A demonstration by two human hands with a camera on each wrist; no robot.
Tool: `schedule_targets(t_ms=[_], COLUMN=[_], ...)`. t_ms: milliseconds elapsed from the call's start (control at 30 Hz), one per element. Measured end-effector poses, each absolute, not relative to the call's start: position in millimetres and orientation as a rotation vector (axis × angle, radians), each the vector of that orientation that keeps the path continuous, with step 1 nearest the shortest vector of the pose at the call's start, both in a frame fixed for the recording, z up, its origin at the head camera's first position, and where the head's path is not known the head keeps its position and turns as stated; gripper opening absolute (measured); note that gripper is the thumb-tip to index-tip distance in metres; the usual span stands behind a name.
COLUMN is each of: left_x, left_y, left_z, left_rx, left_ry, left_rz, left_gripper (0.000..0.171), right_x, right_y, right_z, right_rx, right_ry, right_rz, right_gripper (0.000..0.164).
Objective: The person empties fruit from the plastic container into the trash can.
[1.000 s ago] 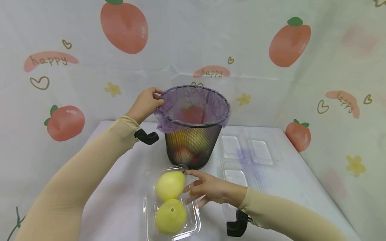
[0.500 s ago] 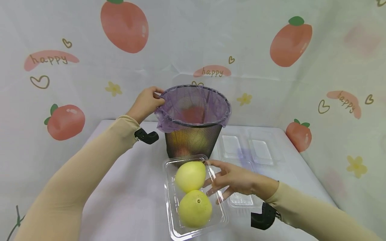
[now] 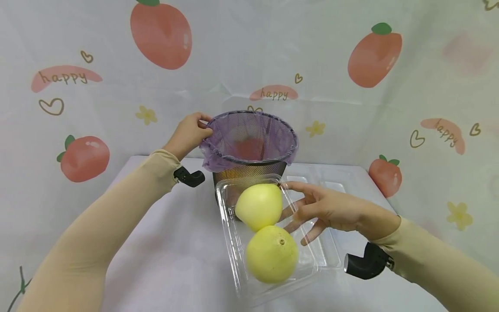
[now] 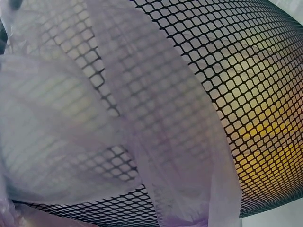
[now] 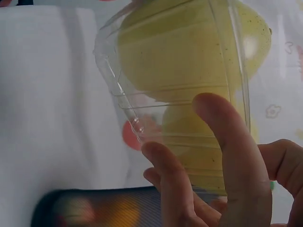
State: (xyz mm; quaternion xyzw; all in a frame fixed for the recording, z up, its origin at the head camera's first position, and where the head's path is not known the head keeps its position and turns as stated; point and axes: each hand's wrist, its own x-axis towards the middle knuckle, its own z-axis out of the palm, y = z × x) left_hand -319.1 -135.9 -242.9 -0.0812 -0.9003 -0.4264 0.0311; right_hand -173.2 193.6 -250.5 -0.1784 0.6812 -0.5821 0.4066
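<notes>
Two yellow-green fruits, which look like pomelos, lie in a clear plastic tray (image 3: 230,242): one fruit (image 3: 259,206) farther back, the other fruit (image 3: 271,255) nearer. My right hand (image 3: 327,212) holds the tray by its right side, lifted and tilted before the bin. From below, the right wrist view shows several fingers (image 5: 246,175) against the clear tray bottom (image 5: 189,109). My left hand (image 3: 189,135) grips the left rim of a black mesh bin (image 3: 269,169) lined with a purple plastic bag (image 3: 222,158). The left wrist view has only mesh and bag (image 4: 180,142), hiding most of that hand.
Red and yellow shapes show inside the bin. More clear plastic trays (image 3: 337,187) lie on the white table (image 3: 167,242) right of the bin, partly behind my right hand. A white cloth backdrop (image 3: 234,52) with fruit prints stands behind.
My right hand has raised the tray with both fruits and carried it right and toward the bin, now covering much of the bin's lower front. My left hand stays on the rim.
</notes>
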Motion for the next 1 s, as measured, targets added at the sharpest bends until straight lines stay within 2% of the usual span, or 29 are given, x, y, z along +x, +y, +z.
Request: schedule_targets(t_ms=[333, 733, 833, 1000], left_x=[-322, -321, -321, -321], left_y=[-137, -136, -135, -135], left_z=[-244, -243, -243, -243], left_rx=[-0.25, -0.235, -0.232, -0.233], left_ry=[-2.778, -2.784, -2.784, -2.782], left_rz=[-1.29, -1.288, -1.297, -1.304], left_gripper=[0.048, 0.049, 0.049, 0.049], right_x=[-187, -228, -238, -251], right_y=[208, 215, 212, 200], right_z=[-207, -169, -158, -142], right_rx=[-0.534, -0.53, -0.535, -0.519], right_ry=[1.719, 1.728, 1.699, 1.651], right_rz=[-1.46, -1.594, -1.61, -1.647], right_gripper=[0.081, 0.074, 0.069, 0.047])
